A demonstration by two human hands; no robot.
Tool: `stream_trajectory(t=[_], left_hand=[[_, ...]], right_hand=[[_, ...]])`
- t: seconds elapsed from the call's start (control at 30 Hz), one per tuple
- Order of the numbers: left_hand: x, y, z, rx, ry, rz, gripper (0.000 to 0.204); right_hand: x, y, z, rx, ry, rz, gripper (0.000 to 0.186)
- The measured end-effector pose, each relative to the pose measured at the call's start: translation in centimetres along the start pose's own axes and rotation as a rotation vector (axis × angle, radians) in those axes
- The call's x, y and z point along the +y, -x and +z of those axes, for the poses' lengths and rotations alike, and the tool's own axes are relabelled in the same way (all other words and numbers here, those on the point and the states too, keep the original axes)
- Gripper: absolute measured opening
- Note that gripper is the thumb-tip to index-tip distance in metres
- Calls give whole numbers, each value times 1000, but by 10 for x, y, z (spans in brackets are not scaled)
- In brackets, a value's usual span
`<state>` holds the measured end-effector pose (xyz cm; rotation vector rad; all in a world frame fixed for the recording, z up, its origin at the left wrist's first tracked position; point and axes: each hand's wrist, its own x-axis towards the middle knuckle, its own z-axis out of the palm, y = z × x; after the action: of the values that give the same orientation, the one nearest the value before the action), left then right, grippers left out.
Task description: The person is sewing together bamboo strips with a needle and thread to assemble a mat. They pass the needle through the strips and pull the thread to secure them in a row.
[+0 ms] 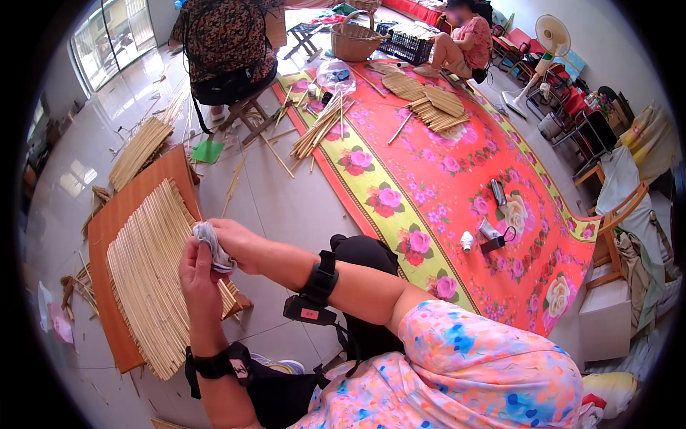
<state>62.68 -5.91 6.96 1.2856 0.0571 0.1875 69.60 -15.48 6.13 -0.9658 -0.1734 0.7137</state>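
A crumpled grey-white cloth (213,244) is bunched up between my two hands. My left hand (197,266) pinches it from the near side, thumb up against it. From the right, the closed fingers of my right hand (237,242) grip the same cloth. Both hands are above the right edge of a panel of pale straw-coloured strips (146,272), laid side by side. That panel rests on a reddish-brown board (107,300) and covers much of it. The cloth hides some fingertips.
A floral red mat (457,214) covers the floor to the right. On it are woven panels (437,107) and a bundle of strips (325,129). A wicker basket (354,43), a standing fan (547,50) and two seated people are farther back.
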Motion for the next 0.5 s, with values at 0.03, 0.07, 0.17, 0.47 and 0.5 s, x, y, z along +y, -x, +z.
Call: stream_trajectory(t=[0.03, 0.07, 0.17, 0.47, 0.5], left_hand=[[-2, 0, 2, -14, 10, -9, 27], [-7, 0, 2, -26, 18, -14, 29], [-19, -3, -4, -27, -108, 26, 36], [-14, 0, 8, 119, -717, 330, 19], [-7, 1, 17, 149, -707, 366, 19]], right_hand=[[1, 1, -2, -21, -26, 46, 32], [2, 3, -3, -47, -53, 92, 33], [12, 5, -5, -9, -23, 101, 39], [29, -5, 3, 212, -110, -176, 36], [27, -6, 5, 169, -156, -222, 37]])
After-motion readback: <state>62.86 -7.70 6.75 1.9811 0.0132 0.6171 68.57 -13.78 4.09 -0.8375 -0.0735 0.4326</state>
